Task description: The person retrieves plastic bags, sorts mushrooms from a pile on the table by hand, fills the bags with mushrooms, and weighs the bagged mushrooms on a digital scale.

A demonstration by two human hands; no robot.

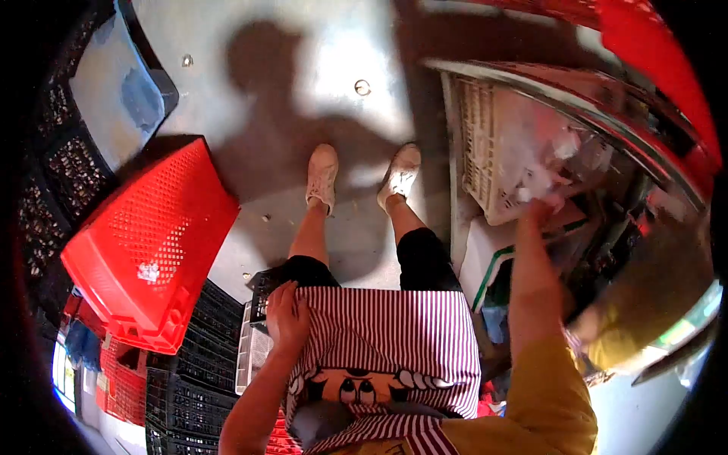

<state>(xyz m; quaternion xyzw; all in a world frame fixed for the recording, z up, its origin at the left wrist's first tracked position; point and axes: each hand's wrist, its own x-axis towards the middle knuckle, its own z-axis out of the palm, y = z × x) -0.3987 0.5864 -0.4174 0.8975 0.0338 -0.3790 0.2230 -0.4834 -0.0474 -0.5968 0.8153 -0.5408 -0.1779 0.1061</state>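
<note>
Your hands are working apart, the left hand (287, 320) resting open on the maroon-and-white striped cloth apron (394, 322), the right hand (539, 213), its grip too blurred to tell, reaching toward crumpled whitish plastic (538, 182), upper right, probably light, slippery, wanting a bunched-fold hold.

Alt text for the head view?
Looking down: a person's blurred right hand reaches to a pale crate with whitish items inside; the left hand lies at the edge of a striped apron. A red crate stands at picture left, beside the concrete-looking floor.
</note>
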